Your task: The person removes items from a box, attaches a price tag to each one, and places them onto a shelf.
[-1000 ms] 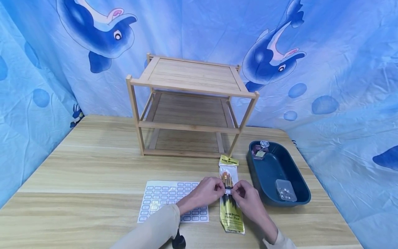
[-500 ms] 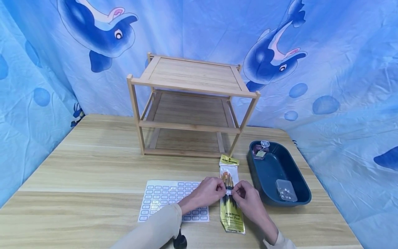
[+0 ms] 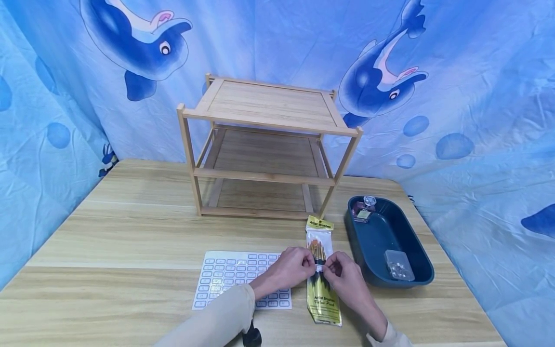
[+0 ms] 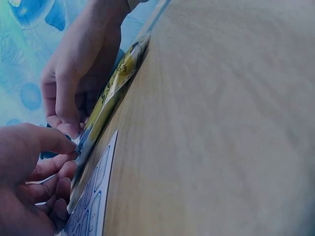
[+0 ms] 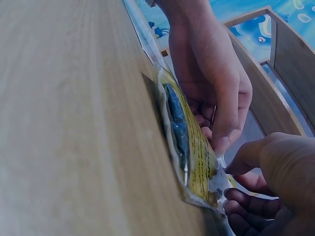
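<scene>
1. The brush pack [image 3: 324, 303] was laid flat on the wooden table [image 3: 108, 270], its yellow header directed toward the shelf [image 3: 269, 99]. Brushes [image 3: 315, 248] could be seen through the clear plastic.
2. A white label [image 3: 319, 268] was held across the pack's middle. It could be set crooked, it was judged, if one end were pressed down sooner than the other; wrinkles could be caused by the uneven plastic over the brushes.
3. The label's left end was pinched between the thumb and fingers of the left hand [image 3: 287, 267], its right end likewise by the right hand [image 3: 345, 278]. Adhesive could be stuck to the fingertips and the label lifted if it were released carelessly. The pack itself could be skewed by an uneven pull.
4. The sticker sheet [image 3: 225, 277] was placed to the left, partly covered by the left forearm. It could be dragged or creased if the sleeve [image 3: 230, 311] were lowered onto it.
5. The dark tray [image 3: 381, 241], with a bottle [image 3: 363, 212] and a clear box [image 3: 399, 266] inside, was positioned to the right; it could be nudged by a wide swing of the right arm.
</scene>
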`<action>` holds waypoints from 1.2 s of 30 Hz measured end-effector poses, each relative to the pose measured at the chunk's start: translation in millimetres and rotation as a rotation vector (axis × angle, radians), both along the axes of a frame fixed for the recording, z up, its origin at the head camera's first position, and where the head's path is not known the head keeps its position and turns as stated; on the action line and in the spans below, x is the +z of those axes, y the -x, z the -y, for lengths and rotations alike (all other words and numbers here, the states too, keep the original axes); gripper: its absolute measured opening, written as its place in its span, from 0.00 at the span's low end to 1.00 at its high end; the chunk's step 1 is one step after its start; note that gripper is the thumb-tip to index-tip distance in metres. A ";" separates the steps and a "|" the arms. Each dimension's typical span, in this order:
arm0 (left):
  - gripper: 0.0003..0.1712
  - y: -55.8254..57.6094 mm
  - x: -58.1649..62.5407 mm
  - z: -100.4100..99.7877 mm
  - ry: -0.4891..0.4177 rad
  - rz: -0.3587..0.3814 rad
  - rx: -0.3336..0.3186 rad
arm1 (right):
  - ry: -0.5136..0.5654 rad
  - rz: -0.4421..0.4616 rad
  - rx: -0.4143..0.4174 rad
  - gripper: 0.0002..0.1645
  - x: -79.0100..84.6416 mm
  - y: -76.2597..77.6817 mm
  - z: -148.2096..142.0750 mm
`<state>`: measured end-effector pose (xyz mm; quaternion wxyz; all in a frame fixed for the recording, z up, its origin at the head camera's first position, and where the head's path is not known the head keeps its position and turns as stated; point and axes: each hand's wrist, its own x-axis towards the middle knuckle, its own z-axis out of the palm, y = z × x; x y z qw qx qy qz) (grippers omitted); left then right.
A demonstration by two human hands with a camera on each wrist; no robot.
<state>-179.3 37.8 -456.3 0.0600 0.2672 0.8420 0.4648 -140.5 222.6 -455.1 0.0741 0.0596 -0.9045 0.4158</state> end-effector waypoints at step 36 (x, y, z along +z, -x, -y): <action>0.08 -5.6 3.5 -3.2 0.003 0.009 0.036 | -0.062 -0.017 -0.040 0.11 1.5 0.3 0.8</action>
